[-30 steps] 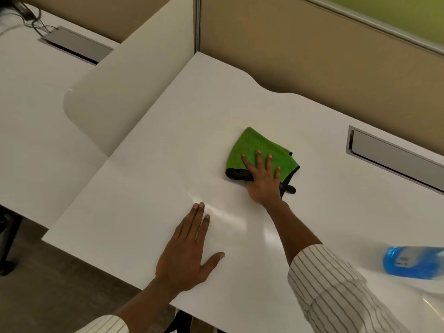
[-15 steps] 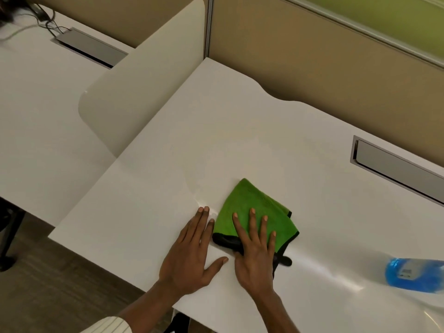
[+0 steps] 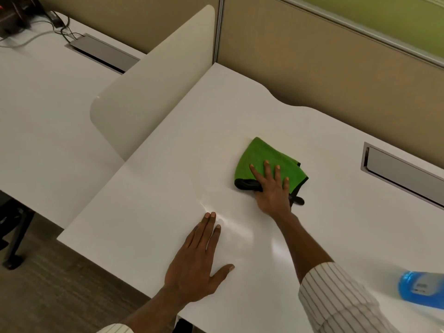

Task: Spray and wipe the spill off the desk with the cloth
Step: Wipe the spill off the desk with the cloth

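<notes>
— Head view, nearest first: what sits at the front edge of the white table [image 3: 149, 227]?

— The left hand [image 3: 194, 267] lies flat, palm down, fingers together and thumb spread, grasping nothing. To its right, a striped sleeve [image 3: 336, 299] covers the other forearm, and a blue spray bottle [image 3: 419, 288] rests on the table at the far right, partly cut off by the frame.

— And the cloth?

— The green cloth [image 3: 264, 157], folded and edged in black, lies near the middle of the table, well apart from the bottle. The right hand [image 3: 272, 191] presses on its near half with fingers spread open; the palm sits just off the cloth's edge.

— Farther back?

— A grey cable hatch [image 3: 403, 174] is set into the table at right. A cream divider [image 3: 153, 78] stands at left, and tan partition panels [image 3: 324, 63] close off the back.
</notes>
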Action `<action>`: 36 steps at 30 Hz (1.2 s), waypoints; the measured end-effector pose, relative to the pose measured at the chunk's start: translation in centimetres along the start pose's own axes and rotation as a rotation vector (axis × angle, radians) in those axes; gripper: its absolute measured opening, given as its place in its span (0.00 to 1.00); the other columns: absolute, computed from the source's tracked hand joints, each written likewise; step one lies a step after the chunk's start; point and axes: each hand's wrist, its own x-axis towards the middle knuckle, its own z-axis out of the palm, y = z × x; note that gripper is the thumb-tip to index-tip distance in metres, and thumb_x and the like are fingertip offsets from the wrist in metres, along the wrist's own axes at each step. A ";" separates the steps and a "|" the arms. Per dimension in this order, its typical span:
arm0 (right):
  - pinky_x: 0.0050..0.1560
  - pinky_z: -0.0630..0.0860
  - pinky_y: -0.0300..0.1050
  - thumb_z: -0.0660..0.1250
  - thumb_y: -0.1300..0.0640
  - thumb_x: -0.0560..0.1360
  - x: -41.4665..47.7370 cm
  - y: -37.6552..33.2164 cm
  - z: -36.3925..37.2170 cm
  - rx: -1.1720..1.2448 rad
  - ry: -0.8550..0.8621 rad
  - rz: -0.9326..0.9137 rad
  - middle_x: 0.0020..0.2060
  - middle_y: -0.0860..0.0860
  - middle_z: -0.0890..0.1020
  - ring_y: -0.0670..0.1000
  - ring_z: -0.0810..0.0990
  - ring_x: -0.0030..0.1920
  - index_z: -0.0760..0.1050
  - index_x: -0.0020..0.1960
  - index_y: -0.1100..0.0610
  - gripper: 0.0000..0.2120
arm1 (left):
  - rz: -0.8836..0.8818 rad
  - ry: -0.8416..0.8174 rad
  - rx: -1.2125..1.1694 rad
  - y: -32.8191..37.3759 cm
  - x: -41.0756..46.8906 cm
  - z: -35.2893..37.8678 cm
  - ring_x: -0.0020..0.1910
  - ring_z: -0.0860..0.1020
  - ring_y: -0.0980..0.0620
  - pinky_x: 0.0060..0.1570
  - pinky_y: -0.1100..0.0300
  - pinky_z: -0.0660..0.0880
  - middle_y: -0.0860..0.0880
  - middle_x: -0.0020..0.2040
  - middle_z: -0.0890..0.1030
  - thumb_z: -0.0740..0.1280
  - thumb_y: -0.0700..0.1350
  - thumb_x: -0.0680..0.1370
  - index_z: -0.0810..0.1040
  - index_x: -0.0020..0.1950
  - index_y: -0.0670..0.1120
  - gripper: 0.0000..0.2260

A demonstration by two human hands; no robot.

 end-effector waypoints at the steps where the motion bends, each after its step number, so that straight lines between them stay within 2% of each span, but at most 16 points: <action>1: 0.82 0.42 0.71 0.64 0.56 0.81 0.6 0.4 -0.3 0.012 -0.008 0.004 0.86 0.49 0.46 0.61 0.39 0.85 0.48 0.83 0.35 0.39 | -0.002 -0.004 -0.003 0.0 0.0 -0.1 0.91 0.51 0.44 0.85 0.50 0.56 0.42 0.92 0.51 0.61 0.71 0.85 0.62 0.88 0.40 0.44; 5: 0.82 0.42 0.70 0.64 0.57 0.81 0.0 1.6 -0.5 0.006 0.010 0.000 0.86 0.49 0.47 0.60 0.40 0.86 0.49 0.84 0.35 0.39 | -0.001 -0.002 0.009 0.1 0.1 -0.5 0.91 0.51 0.44 0.87 0.52 0.52 0.41 0.92 0.52 0.61 0.71 0.85 0.61 0.88 0.40 0.44; 8: 0.83 0.44 0.69 0.65 0.58 0.81 -3.0 3.5 -0.5 0.029 0.058 0.066 0.86 0.48 0.48 0.59 0.41 0.86 0.51 0.84 0.36 0.39 | 0.006 -0.001 0.007 0.1 0.1 -0.4 0.91 0.52 0.43 0.86 0.51 0.55 0.41 0.92 0.52 0.62 0.71 0.85 0.62 0.88 0.39 0.44; 11: 0.83 0.46 0.68 0.66 0.61 0.79 -6.8 7.5 -0.6 0.049 0.100 0.147 0.86 0.48 0.50 0.58 0.43 0.86 0.54 0.83 0.36 0.40 | 0.008 0.003 0.007 0.1 0.1 -0.4 0.91 0.52 0.43 0.85 0.49 0.57 0.41 0.92 0.52 0.62 0.70 0.85 0.62 0.88 0.39 0.44; 15: 0.82 0.47 0.70 0.67 0.65 0.79 -10.6 14.3 -2.1 0.090 0.114 0.302 0.86 0.49 0.52 0.59 0.45 0.86 0.57 0.83 0.40 0.40 | 0.001 0.005 0.022 0.1 0.1 -0.4 0.91 0.52 0.44 0.85 0.50 0.56 0.41 0.92 0.53 0.61 0.71 0.85 0.63 0.88 0.39 0.44; 19: 0.82 0.47 0.71 0.68 0.65 0.80 -13.0 18.6 -2.9 0.108 0.123 0.342 0.86 0.50 0.52 0.58 0.44 0.86 0.58 0.83 0.43 0.38 | 0.002 0.003 0.024 0.1 0.1 -0.4 0.91 0.52 0.44 0.85 0.50 0.56 0.42 0.92 0.52 0.61 0.71 0.85 0.62 0.88 0.39 0.44; 24: 0.82 0.46 0.70 0.68 0.64 0.80 -15.2 16.8 -1.4 0.059 0.114 0.344 0.86 0.50 0.49 0.59 0.42 0.86 0.54 0.84 0.43 0.40 | -0.005 -0.012 0.008 0.2 0.1 -0.5 0.91 0.52 0.44 0.85 0.50 0.56 0.42 0.92 0.52 0.61 0.71 0.85 0.62 0.88 0.39 0.44; 28: 0.83 0.46 0.68 0.70 0.68 0.75 -20.8 12.9 1.0 0.044 0.113 0.319 0.86 0.47 0.48 0.57 0.41 0.86 0.52 0.84 0.42 0.47 | 0.006 -0.024 0.014 0.2 0.3 -0.7 0.91 0.52 0.43 0.86 0.51 0.54 0.42 0.92 0.52 0.62 0.70 0.85 0.63 0.88 0.39 0.44; 30: 0.82 0.50 0.69 0.72 0.70 0.68 -24.3 10.4 2.3 0.031 0.120 0.306 0.86 0.48 0.51 0.58 0.44 0.86 0.54 0.84 0.44 0.52 | 0.008 -0.028 0.020 0.2 0.2 -0.7 0.91 0.51 0.44 0.86 0.53 0.52 0.42 0.92 0.51 0.60 0.71 0.85 0.63 0.87 0.39 0.43; 33: 0.76 0.63 0.73 0.78 0.69 0.58 -28.5 7.4 4.1 -0.031 0.121 0.288 0.84 0.53 0.60 0.64 0.55 0.83 0.62 0.82 0.48 0.56 | 0.017 -0.021 0.014 0.1 0.2 -0.4 0.91 0.51 0.43 0.87 0.53 0.53 0.42 0.92 0.50 0.60 0.71 0.85 0.63 0.87 0.39 0.43; 34: 0.75 0.65 0.74 0.79 0.68 0.58 -29.1 6.9 4.4 -0.034 0.118 0.295 0.83 0.53 0.62 0.65 0.56 0.83 0.63 0.81 0.48 0.56 | 0.019 -0.018 0.011 0.0 0.2 -0.3 0.91 0.51 0.43 0.86 0.52 0.54 0.42 0.92 0.50 0.61 0.70 0.85 0.62 0.88 0.39 0.44; 36: 0.79 0.61 0.72 0.78 0.67 0.63 -29.2 6.2 4.4 -0.005 0.126 0.334 0.84 0.51 0.57 0.62 0.52 0.84 0.59 0.82 0.46 0.54 | 0.027 -0.011 0.008 0.0 0.2 -0.2 0.91 0.52 0.43 0.87 0.51 0.54 0.42 0.92 0.50 0.61 0.70 0.84 0.61 0.88 0.39 0.44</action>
